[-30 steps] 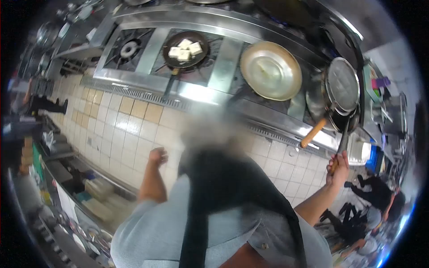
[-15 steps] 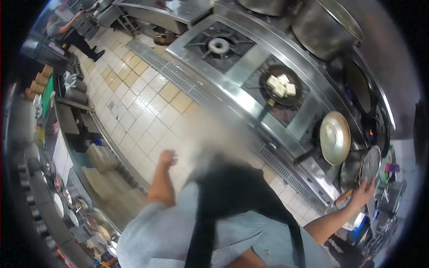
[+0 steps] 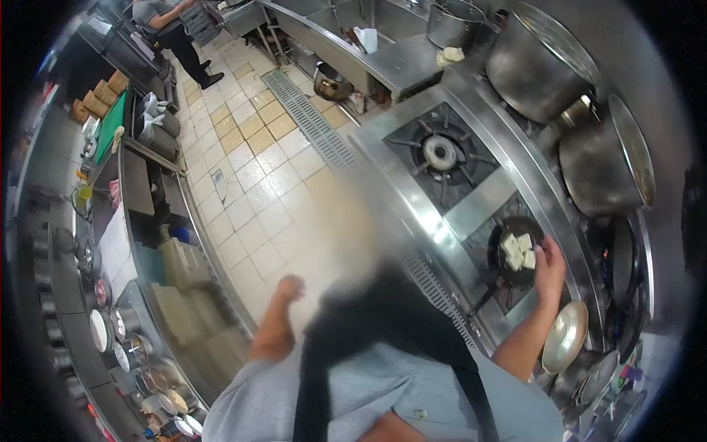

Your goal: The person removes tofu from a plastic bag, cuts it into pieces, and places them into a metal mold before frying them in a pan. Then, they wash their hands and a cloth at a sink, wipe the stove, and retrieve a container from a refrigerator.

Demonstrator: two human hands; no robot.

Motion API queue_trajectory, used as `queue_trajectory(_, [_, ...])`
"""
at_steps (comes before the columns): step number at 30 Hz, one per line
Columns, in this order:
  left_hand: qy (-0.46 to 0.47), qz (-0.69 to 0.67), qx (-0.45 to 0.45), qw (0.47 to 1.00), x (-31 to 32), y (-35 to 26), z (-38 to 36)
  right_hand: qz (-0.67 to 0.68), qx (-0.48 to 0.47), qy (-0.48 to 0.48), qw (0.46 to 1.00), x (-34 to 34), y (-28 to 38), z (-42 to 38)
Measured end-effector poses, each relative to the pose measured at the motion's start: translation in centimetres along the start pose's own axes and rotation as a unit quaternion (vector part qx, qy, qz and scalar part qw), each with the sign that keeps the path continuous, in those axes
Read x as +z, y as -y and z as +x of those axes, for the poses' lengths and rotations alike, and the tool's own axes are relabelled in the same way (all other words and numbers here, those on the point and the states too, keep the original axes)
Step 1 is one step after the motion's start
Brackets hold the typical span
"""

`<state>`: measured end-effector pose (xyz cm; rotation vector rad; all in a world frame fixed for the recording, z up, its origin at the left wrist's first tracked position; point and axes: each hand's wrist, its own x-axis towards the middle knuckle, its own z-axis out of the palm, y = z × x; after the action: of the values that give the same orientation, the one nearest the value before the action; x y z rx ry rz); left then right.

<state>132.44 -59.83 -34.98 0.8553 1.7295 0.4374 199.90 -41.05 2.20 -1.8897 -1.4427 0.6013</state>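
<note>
My right hand (image 3: pixel 550 272) reaches over the right side of a dark frying pan (image 3: pixel 501 256) on the stove. Its fingers are apart, with the tips right at the edge of several white tofu-like blocks (image 3: pixel 513 254) in the pan. The pan's handle points down and left toward me. Below my right hand, a shallow round metal pan or lid (image 3: pixel 565 336) lies tilted on the stove. My left hand (image 3: pixel 291 287) hangs over the tiled floor, away from any object, its fingers loosely bent and holding nothing.
A gas burner (image 3: pixel 440 152) sits beyond the frying pan. Large metal pots (image 3: pixel 541 70) line the back of the stove. A drain grate (image 3: pixel 309 121) runs along the tiled floor. On the left stands a counter with several bowls (image 3: pixel 101 329). Another person (image 3: pixel 180 37) stands far off.
My right hand has left the round mesh-like lid at the lower right and moved up to the frying pan. The view has shifted, and my left hand stays low over the floor.
</note>
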Motion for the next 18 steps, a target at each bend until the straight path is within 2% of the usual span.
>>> queue_trajectory(1, [0.011, -0.007, -0.043, 0.999, -0.8, 0.0, -1.3, -0.028, 0.01, 0.029, 0.999, 2.8, 2.7, 2.1])
queue_trajectory(2, [-0.018, -0.065, -0.148, 0.987, -1.5, -2.3, -3.4, -0.044, 0.007, 0.059, 0.997, 6.0, 4.4, 4.2])
queue_trajectory(3, [-0.047, -0.125, -0.246, 0.96, -2.3, -4.6, -5.0, -0.057, -0.037, 0.095, 0.993, 9.0, 6.6, 6.1])
queue_trajectory(5, [-0.131, -0.211, -0.243, 0.938, -3.4, -5.4, -7.0, 0.0, -0.118, 0.174, 0.978, 15.9, 10.4, 10.2])
queue_trajectory(6, [-0.157, -0.266, -0.229, 0.923, -3.7, -4.2, -7.7, -0.018, -0.148, 0.22, 0.964, 18.9, 12.8, 11.7])
queue_trajectory(8, [-0.201, -0.349, -0.224, 0.888, -3.6, -3.1, -8.0, 0.014, -0.171, 0.314, 0.934, 23.8, 19.5, 13.5])
queue_trajectory(9, [-0.219, -0.373, -0.235, 0.87, -3.5, -3.1, -8.6, 0.01, -0.259, 0.299, 0.919, 26.9, 21.1, 14.5])
queue_trajectory(10, [-0.213, -0.365, -0.217, 0.88, -3.3, -1.2, -8.2, 0.033, -0.257, 0.34, 0.904, 28.9, 24.1, 15.1])
queue_trajectory(11, [-0.184, -0.271, -0.151, 0.933, -2.4, 2.6, -7.9, 0.035, -0.261, 0.34, 0.903, 30.5, 26.9, 15.6])
queue_trajectory(12, [-0.171, -0.025, 0.004, 0.985, -1.5, 5.6, -7.5, 0.035, -0.266, 0.358, 0.894, 31.9, 29.6, 16.0])
queue_trajectory(13, [-0.208, 0.187, 0.184, 0.942, -1.2, 4.4, -7.5, 0.033, -0.269, 0.377, 0.886, 33.4, 31.5, 16.5])
queue_trajectory(14, [-0.177, 0.132, 0.092, 0.971, -1.7, 4.2, -8.0, 0.047, -0.266, 0.369, 0.889, 35.5, 32.3, 17.1])
queue_trajectory(15, [-0.164, 0.108, 0.049, 0.979, -2.2, 5.4, -7.6, 0.046, -0.264, 0.37, 0.89, 37.5, 32.8, 17.8])
queue_trajectory(18, [-0.152, 0.09, 0.055, 0.983, -7.0, 4.7, -4.1, 0.022, -0.235, 0.376, 0.896, 41.1, 35.3, 19.9])
